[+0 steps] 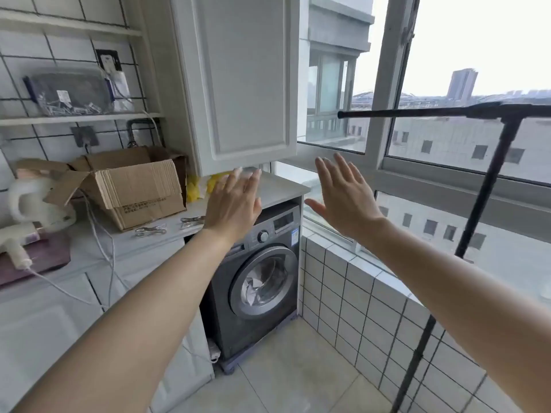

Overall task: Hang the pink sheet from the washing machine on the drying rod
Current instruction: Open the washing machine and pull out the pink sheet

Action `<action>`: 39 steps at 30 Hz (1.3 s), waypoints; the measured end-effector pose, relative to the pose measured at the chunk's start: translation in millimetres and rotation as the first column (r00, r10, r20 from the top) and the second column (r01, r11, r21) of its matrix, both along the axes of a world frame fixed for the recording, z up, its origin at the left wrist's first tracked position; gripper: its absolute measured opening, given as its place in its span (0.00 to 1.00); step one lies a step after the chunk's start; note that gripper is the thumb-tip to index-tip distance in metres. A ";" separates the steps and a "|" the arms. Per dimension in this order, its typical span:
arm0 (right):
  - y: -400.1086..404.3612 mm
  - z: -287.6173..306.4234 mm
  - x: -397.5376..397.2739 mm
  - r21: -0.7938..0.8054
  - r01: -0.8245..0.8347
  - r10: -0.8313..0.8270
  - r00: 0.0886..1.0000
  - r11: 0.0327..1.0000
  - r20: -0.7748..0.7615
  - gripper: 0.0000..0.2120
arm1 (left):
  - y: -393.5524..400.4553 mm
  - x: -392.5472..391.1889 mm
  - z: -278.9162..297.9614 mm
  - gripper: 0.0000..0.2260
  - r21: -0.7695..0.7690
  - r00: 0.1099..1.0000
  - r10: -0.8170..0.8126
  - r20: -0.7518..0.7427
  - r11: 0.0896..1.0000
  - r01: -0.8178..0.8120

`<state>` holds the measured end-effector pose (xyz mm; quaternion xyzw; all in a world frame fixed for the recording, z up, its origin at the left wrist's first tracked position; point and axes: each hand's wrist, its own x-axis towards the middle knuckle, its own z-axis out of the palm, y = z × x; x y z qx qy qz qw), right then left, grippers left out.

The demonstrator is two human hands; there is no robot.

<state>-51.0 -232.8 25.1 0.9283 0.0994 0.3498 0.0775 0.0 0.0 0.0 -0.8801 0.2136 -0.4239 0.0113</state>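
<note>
Reaching forward with straight, spread, empty fingers, the left hand [234, 204] hovers nearer above the closed washing machine [256, 281] than the right hand [346, 198]; sheet inside.

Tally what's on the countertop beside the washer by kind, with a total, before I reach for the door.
Cardboard box: 1
Metal clips: 2
White jug: 1
Yellow item, partly hidden behind the box: 1
White handheld appliance with a cord, on a dark red board: 1 each, 2
Total: 7
</note>
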 end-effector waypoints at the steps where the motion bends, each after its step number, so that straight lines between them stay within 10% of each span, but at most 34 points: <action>1: 1.4 -8.5 4.0 0.000 -0.007 0.007 1.000 1.000 -0.020 0.38 | -3.2 1.5 -6.5 0.23 0.004 1.000 -0.011 -0.017 1.000 0.011; 16: 2.3 -171.8 132.1 0.022 -0.070 0.073 0.931 0.997 -0.358 0.31 | 0.5 123.6 -164.6 0.14 -0.005 0.967 -0.078 -0.242 0.997 0.079; 39: -27.5 -347.8 336.8 0.088 0.030 0.046 0.659 0.996 -0.751 0.19 | -9.0 285.4 -348.2 0.14 -0.054 0.562 0.073 -0.824 0.977 -0.206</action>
